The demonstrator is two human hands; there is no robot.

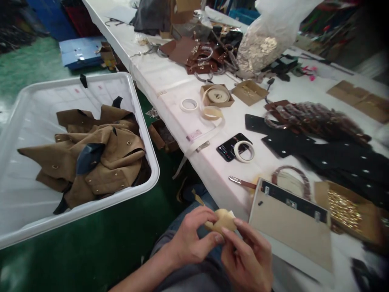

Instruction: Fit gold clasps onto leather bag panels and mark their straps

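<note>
Above my lap, both hands hold a small tan-yellow piece (225, 221) with a rounded edge, and a bit of white shows at its right end. My left hand (194, 233) pinches its left side between thumb and fingers. On the other side, the fingertips of my right hand (247, 251) grip it. A narrow tan strip (198, 198) sticks up behind my left hand; whether it belongs to the piece I cannot tell. Right of my hands lies a beige panel (291, 227) with a black band along its top edge.
A white bin (148, 178) of tan fabric pieces (112, 146) stands left. On the table (170, 87) are a phone (226, 149) under a tape roll (244, 151), a brown-handled tool (243, 181), a box of gold studs (343, 211), black strips (328, 162) and wrapped handles (316, 117).
</note>
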